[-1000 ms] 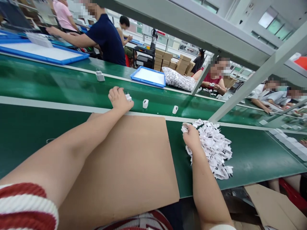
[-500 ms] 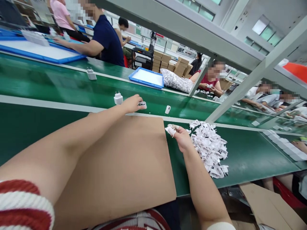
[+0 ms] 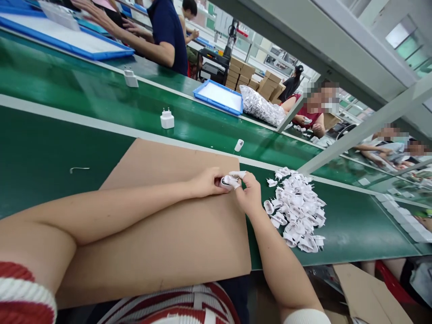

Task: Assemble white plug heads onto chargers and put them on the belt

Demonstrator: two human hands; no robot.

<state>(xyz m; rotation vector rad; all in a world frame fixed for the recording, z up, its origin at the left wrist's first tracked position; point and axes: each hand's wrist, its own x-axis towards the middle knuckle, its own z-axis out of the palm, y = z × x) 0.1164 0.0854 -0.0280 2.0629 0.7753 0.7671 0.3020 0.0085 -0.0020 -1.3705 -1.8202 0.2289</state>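
Observation:
My left hand (image 3: pixel 211 182) is closed on a white charger housing (image 3: pixel 225 182) above the right edge of the brown cardboard sheet (image 3: pixel 162 234). My right hand (image 3: pixel 248 190), with white covers on its fingertips, meets it from the right, its thumb and finger pressed against a white piece at the housing. The fingers partly hide where the two pieces meet. Right of my right hand lies a heap of white plug parts (image 3: pixel 297 207). On the green belt beyond, a white charger (image 3: pixel 167 119) stands with pins up, and a small white housing (image 3: pixel 239 145) lies farther right.
Another charger (image 3: pixel 130 78) stands on the far ledge. Blue-rimmed trays (image 3: pixel 219 96) and a bag of silvery-white parts (image 3: pixel 261 107) are behind the belt. A slanted metal post (image 3: pixel 357 130) rises at right. Several people work beyond. A bent wire (image 3: pixel 79 169) lies at left.
My left hand has come back from the belt with the housing to meet my right hand over the cardboard. The view has tilted and shifted.

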